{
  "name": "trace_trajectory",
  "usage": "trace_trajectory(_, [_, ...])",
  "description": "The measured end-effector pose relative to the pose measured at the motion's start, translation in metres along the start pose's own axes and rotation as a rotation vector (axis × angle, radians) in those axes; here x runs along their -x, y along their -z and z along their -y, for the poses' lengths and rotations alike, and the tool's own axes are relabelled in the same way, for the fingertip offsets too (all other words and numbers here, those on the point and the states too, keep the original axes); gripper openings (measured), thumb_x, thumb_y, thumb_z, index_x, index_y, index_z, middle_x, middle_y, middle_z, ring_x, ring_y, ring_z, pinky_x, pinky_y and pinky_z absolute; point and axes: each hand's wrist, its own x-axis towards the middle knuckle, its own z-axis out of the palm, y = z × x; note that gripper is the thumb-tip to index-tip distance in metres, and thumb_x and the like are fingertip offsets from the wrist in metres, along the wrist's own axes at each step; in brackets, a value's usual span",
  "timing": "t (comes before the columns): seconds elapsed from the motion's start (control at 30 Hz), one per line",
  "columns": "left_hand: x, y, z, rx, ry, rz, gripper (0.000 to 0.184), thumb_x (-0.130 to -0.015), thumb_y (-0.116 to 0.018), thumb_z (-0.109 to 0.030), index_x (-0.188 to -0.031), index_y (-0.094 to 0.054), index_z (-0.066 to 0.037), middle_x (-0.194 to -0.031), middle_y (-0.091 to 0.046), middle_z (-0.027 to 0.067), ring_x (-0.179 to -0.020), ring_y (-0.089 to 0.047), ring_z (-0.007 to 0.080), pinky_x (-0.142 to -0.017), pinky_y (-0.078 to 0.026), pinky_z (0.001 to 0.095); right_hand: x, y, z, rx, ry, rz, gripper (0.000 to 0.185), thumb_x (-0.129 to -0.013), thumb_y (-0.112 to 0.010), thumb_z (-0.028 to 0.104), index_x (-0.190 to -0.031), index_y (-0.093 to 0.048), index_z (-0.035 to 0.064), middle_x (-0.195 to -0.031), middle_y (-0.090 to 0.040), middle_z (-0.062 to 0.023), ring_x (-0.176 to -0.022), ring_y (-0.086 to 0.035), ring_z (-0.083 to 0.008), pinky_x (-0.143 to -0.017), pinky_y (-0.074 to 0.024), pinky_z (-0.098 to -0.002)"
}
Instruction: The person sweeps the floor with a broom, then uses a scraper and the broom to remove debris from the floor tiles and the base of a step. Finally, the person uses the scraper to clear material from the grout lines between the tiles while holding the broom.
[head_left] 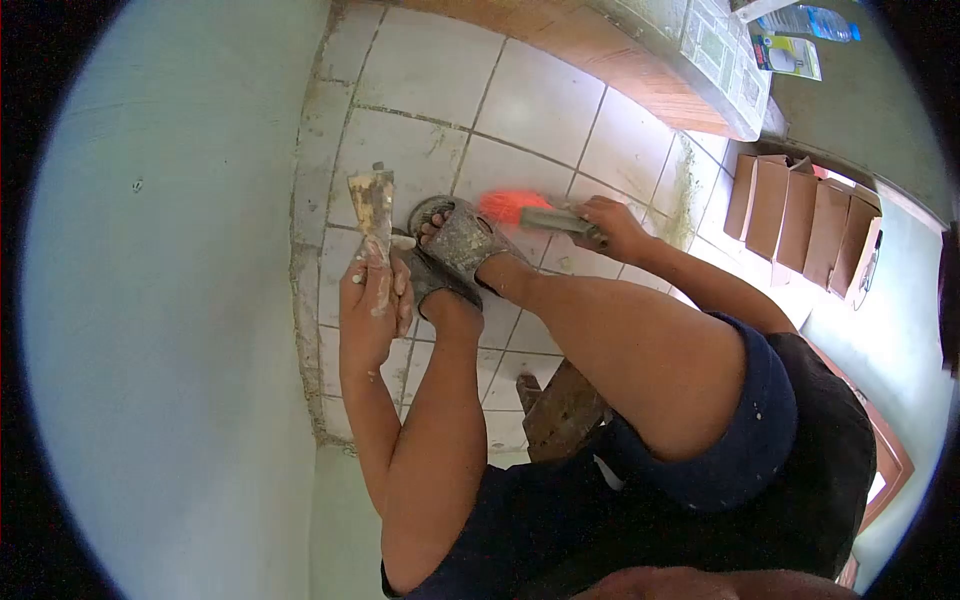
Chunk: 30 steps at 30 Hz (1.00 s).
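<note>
Red-bristled brush (513,206) in right hand (615,232), scraper (373,202) in left hand (372,305); tiled floor (430,65) bears residue (686,192); work judged incomplete.

At left of center, the left hand (378,290) holds a smeared scraper (373,205) upright, while right of center the right hand (612,228) grips a brush (530,212) with red bristles over the tiled floor (430,70), beside the sandals (462,240).
</note>
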Motion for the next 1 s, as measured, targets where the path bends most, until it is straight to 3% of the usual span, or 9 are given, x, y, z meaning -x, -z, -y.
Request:
trace_trajectory(0.07, [0.002, 0.004, 0.008, 0.013, 0.011, 0.053, 0.050, -0.102, -0.046, -0.045, -0.116, -0.059, 0.002, -0.067, -0.043, -0.0035, -0.047, -0.037, 0.0045, -0.034, -0.025, 0.0202, -0.012, 0.026, 0.012, -0.027, -0.115, -0.021, 0.029, -0.079, -0.078, 0.017, -0.101, -0.065, 0.0050, -0.091, -0.064, -0.0163, -0.085, -0.063, -0.0351, -0.078, -0.0504, -0.0415])
trace_trajectory(0.13, [0.004, -0.001, 0.006, 0.022, 0.021, 0.012, 0.048, -0.103, -0.043, -0.045, -0.106, -0.058, 0.000, -0.065, -0.044, -0.0024, -0.046, -0.037, 0.0052, -0.034, -0.026, 0.0212, -0.062, 0.048, 0.005, 0.072, 0.053, -0.288, 0.021, -0.079, -0.077, 0.018, -0.095, -0.067, 0.0075, -0.084, -0.065, -0.0144, -0.081, -0.062, -0.0353, -0.074, -0.0492, -0.0431])
trace_trajectory(0.27, [0.002, -0.002, 0.002, 0.010, 0.027, -0.024, 0.048, -0.103, -0.039, -0.047, -0.100, -0.055, -0.002, -0.067, -0.046, -0.0008, -0.045, -0.040, 0.0070, -0.034, -0.027, 0.0223, -0.227, 0.060, -0.006, 0.393, 0.152, -0.584, 0.042, -0.078, -0.074, 0.028, -0.115, -0.063, 0.0104, -0.087, -0.067, -0.0176, -0.087, -0.064, -0.0372, -0.075, -0.0506, -0.0505])
trace_trajectory(0.33, [0.001, -0.002, 0.003, 0.044, 0.011, -0.037, 0.050, -0.103, -0.039, -0.048, -0.102, -0.055, -0.001, -0.068, -0.047, -0.0001, -0.046, -0.040, 0.0075, -0.034, -0.028, 0.0225, -0.289, 0.047, 0.021, 0.313, -0.118, -0.323, 0.038, -0.080, -0.071, 0.037, -0.107, -0.067, 0.0096, -0.086, -0.068, -0.0194, -0.083, -0.066, -0.0384, -0.072, -0.0514, -0.0516])
trace_trajectory(0.4, [-0.001, -0.003, 0.003, 0.080, -0.009, -0.041, 0.052, -0.103, -0.039, -0.049, -0.104, -0.055, 0.000, -0.069, -0.047, 0.0005, -0.046, -0.041, 0.0080, -0.034, -0.028, 0.0228, -0.310, 0.008, 0.046, 0.305, -0.007, -0.376, 0.026, -0.076, -0.071, 0.027, -0.093, -0.069, 0.0071, -0.075, -0.066, -0.0211, -0.071, -0.065, -0.0398, -0.066, -0.0505, -0.0521])
trace_trajectory(0.6, [-0.002, 0.001, -0.004, 0.150, 0.003, -0.145, 0.053, -0.103, -0.037, -0.048, -0.105, -0.052, 0.004, -0.074, -0.050, 0.0033, -0.051, -0.044, 0.0101, -0.035, -0.030, 0.0237, -0.216, -0.086, 0.090, 0.312, 0.280, 0.092, 0.029, -0.075, -0.069, 0.019, -0.099, -0.066, 0.0043, -0.084, -0.064, -0.0173, -0.083, -0.065, -0.0373, -0.072, -0.0507, -0.0510])
trace_trajectory(0.73, [0.001, 0.008, 0.008, 0.177, -0.070, -0.119, 0.049, -0.103, -0.038, -0.044, -0.106, -0.052, 0.004, -0.076, -0.051, 0.0036, -0.051, -0.045, 0.0104, -0.035, -0.031, 0.0241, -0.180, -0.030, 0.094, 0.099, 0.346, -0.027, 0.029, -0.075, -0.068, 0.020, -0.100, -0.064, 0.0045, -0.084, -0.063, -0.0179, -0.087, -0.063, -0.0366, -0.074, -0.0496, -0.0500])
trace_trajectory(0.9, [0.009, 0.019, 0.024, 0.218, -0.017, -0.117, 0.049, -0.103, -0.040, -0.042, -0.109, -0.053, 0.004, -0.074, -0.050, 0.0025, -0.051, -0.045, 0.0097, -0.035, -0.031, 0.0240, -0.302, 0.034, 0.052, 0.347, 0.089, -0.405, 0.026, -0.078, -0.067, 0.025, -0.098, -0.067, 0.0081, -0.085, -0.065, -0.0191, -0.083, -0.063, -0.0394, -0.073, -0.0498, -0.0502])
trace_trajectory(1.0, [0.005, 0.025, 0.022, 0.129, -0.019, -0.101, 0.049, -0.103, -0.039, -0.043, -0.110, -0.053, 0.004, -0.072, -0.048, 0.0012, -0.051, -0.045, 0.0095, -0.035, -0.031, 0.0234, -0.334, 0.047, 0.070, 0.207, 0.010, -0.298, 0.027, -0.077, -0.067, 0.029, -0.089, -0.068, 0.0051, -0.084, -0.068, -0.0223, -0.082, -0.067, -0.0388, -0.073, -0.0515, -0.0522])
